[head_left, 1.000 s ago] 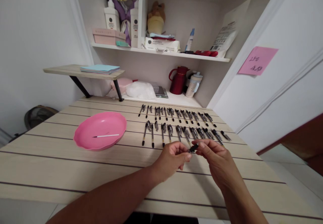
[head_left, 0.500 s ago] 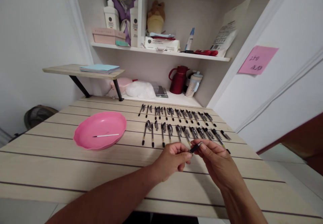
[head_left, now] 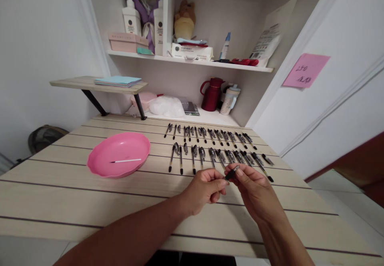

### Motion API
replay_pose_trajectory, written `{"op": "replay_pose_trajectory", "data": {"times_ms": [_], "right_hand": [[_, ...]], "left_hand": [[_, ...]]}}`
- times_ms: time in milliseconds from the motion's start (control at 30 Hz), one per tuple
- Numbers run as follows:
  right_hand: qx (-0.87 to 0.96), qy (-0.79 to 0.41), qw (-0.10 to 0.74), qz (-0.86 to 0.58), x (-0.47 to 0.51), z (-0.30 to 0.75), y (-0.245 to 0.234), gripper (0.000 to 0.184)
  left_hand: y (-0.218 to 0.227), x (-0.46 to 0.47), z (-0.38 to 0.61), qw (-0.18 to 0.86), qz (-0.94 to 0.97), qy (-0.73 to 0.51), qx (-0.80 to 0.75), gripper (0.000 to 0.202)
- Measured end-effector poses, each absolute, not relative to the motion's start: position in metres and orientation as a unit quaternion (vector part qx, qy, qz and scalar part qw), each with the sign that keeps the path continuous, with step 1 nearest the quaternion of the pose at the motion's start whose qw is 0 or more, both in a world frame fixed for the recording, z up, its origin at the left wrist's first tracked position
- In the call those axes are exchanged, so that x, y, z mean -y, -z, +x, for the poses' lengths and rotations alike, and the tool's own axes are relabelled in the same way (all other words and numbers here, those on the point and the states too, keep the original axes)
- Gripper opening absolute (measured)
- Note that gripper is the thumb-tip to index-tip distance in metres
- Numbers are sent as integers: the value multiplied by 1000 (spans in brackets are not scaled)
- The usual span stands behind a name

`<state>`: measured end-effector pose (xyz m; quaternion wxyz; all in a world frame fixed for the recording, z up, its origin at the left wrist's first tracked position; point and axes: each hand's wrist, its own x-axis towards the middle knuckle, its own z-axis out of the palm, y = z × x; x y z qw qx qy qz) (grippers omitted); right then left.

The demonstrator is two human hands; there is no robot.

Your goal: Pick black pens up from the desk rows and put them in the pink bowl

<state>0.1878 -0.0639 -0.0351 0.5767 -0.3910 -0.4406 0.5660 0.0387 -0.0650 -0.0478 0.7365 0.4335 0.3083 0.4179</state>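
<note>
— What sort of place is this?
— A home nook. At twelve o'clock, a shelf [head_left: 168,58] carries pump bottles [head_left: 129,16], a plush toy [head_left: 184,20] and wet wipes [head_left: 192,52]. Below stands a red thermos jug [head_left: 212,95].

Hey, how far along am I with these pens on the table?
Looks done: two rows of black pens and caps lie lined up on the table. In hand: the left hand and right hand pinch one short black pen part between them. Left: apparently little, since the pink bowl holds just one thin white stick.
</note>
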Motion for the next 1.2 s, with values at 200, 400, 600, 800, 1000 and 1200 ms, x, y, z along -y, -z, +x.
{"op": "replay_pose_trajectory", "data": {"times_ms": [200,400,600,800,1000,1200], "right_hand": [[443,-586,571,-368,64,187,33,25],[458,-580,571,-358,62,187,28,28],[454,-547,590,-384,58,187,37,14],[446,-602,562,-351,59,187,36,31],[455,-558,583,-376,59,187,37,19],[449,-580,568,-373,59,188,38,23]], "left_hand": [[52,62,37,767,434,-399,-255,26],[52,62,36,765,435,-404,-250,25],[50,63,36,760,442,-399,-260,24],[50,64,37,759,441,-399,-264,24],[51,63,37,757,443,-400,-265,24],[50,63,37,754,442,-403,-272,24]]}}
